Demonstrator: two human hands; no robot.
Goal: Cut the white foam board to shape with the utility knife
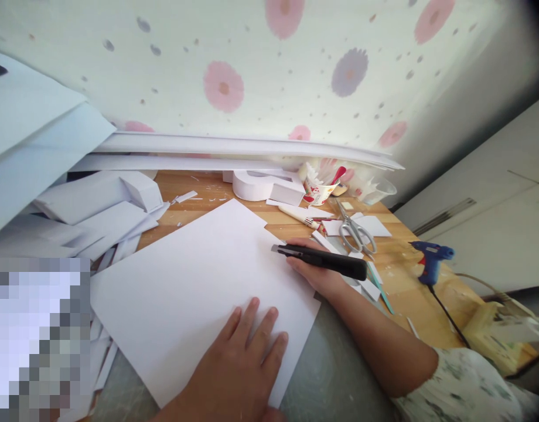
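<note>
A large white sheet of card lies at an angle before me, with a notch cut out along its right side. My left hand rests flat on its lower part, fingers spread. Over the right edge of the card, my right hand grips a black utility knife. Its short blade points left and sits above the card; whether it touches the surface I cannot tell. Beneath the card is a grey cutting mat.
Scissors and paper offcuts lie beyond my right hand. A blue glue gun sits at the table's right. Behind stand a white paper letter form and a patterned cup. Folded white card pieces pile up at left.
</note>
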